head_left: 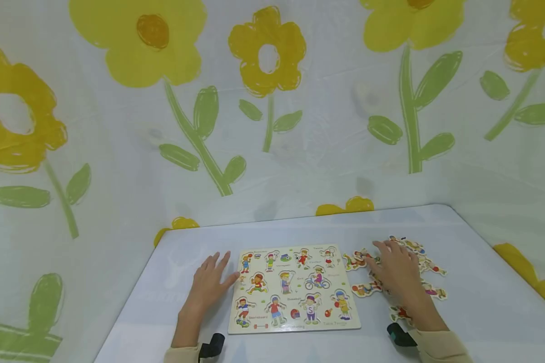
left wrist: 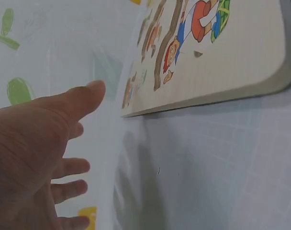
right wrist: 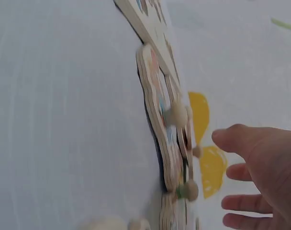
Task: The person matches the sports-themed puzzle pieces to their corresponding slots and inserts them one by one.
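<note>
A pale wooden puzzle board [head_left: 351, 327] lies flat on the table, printed with children doing sports in cut-out shapes. My left hand [head_left: 209, 285] is spread beside its left edge, holding nothing. In the left wrist view that hand [left wrist: 28, 148] shows its thumb apart from the board [left wrist: 251, 52]. My right hand [head_left: 397, 275] hovers over a loose cluster of figure-shaped puzzle pieces [head_left: 367, 289], covering part of them. In the right wrist view its fingers [right wrist: 248, 203] stay clear of the pieces [right wrist: 154, 98], which carry round wooden knobs [right wrist: 178, 114].
The white table [head_left: 145, 302] ends at a hanging sheet [head_left: 309, 166] printed with yellow flowers. A few puzzle pieces [head_left: 436, 291] lie right of the right hand. Black wrist cameras [head_left: 212, 345] sit at both cuffs.
</note>
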A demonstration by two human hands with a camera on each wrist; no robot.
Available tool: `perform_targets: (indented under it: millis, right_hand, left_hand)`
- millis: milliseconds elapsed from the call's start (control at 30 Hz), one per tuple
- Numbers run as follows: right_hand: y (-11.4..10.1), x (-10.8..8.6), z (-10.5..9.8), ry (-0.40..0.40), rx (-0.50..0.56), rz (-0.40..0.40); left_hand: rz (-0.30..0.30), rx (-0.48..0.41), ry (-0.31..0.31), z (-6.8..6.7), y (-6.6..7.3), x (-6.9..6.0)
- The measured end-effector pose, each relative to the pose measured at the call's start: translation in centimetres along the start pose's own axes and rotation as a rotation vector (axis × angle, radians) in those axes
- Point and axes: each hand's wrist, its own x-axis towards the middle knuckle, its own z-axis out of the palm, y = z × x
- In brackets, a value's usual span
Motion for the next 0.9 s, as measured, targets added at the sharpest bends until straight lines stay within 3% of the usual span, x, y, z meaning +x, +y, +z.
perform_targets:
  millis: [167, 433, 900]
  right_hand:
    - [-1.4, 0.1, 0.4, 0.045, 0.008, 0.006]
    - [-2.7, 0.1, 1.3, 0.009, -0.005, 0.009]
    - [-4.0, 0.6, 2.1, 0.033, -0.015, -0.043]
  left_hand:
    - [0.009, -0.067, -0.009, 0.2, 0.4, 0.0]
    - [0.037, -0.108, -0.010, 0.4, 0.5, 0.0]
    - [0.028, -0.167, -0.011, 0.3, 0.6, -0.1]
